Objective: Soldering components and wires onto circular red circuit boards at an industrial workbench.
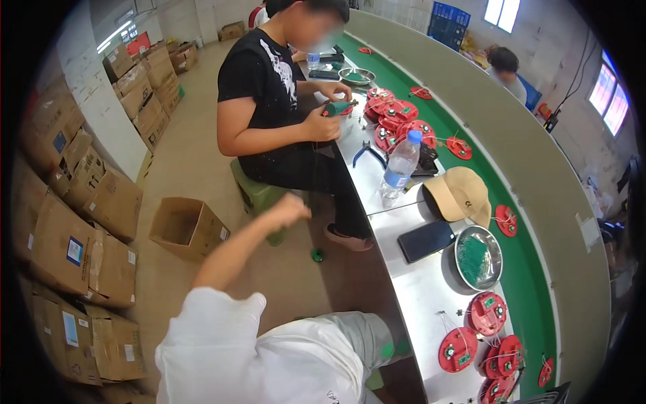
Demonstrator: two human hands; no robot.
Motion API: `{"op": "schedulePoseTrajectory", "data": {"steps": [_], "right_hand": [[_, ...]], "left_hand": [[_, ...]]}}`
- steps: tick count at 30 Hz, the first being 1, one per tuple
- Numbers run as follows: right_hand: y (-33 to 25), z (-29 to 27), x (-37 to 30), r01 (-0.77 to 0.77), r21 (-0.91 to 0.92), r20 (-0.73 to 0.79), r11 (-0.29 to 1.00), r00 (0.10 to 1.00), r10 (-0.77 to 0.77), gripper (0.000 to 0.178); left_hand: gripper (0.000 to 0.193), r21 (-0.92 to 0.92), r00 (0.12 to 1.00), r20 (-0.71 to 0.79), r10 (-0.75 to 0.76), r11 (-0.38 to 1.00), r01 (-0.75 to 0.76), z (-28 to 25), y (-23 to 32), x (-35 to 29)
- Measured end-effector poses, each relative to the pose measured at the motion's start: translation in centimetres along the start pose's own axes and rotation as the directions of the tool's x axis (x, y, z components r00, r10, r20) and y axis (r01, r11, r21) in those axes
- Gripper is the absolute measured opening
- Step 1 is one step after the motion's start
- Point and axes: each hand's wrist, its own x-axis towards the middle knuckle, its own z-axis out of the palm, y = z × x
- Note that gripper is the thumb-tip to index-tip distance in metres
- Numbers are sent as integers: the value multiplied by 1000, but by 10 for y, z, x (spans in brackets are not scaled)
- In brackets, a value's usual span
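My left hand [291, 210] is raised over the floor, off the table's edge, with the arm stretched out from a white sleeve. Its fingers look curled closed. Motion blurs them, and whatever they may hold is hidden. My right hand is out of the picture. Nearest to me on the metal table [410, 286] lie a black phone [426, 241] and a round steel dish [498, 259] of small green pieces. Several red round housings [458, 349] with green boards and white wires lie at the near end, some stacked.
A co-worker in black holds a green power screwdriver [338, 108] beside piled red housings [398, 111]. A water bottle [402, 165], blue-handled pliers [369, 155] and tan cap [459, 194] lie between us. A green belt [494, 188] runs behind; cartons [185, 229] stand left.
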Motion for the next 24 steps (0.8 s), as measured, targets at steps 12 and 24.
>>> {"op": "schedulePoseTrajectory", "data": {"steps": [12,24], "right_hand": [[-23,-50,11,3,-175,-117,984,993,-23,36],[-25,-65,-20,39,-192,-137,981,988,-66,45]], "left_hand": [[52,188,761,605,232,888,-420,113,35,-90],[30,-250,277,665,694,556,-793,199,230,-144]]}}
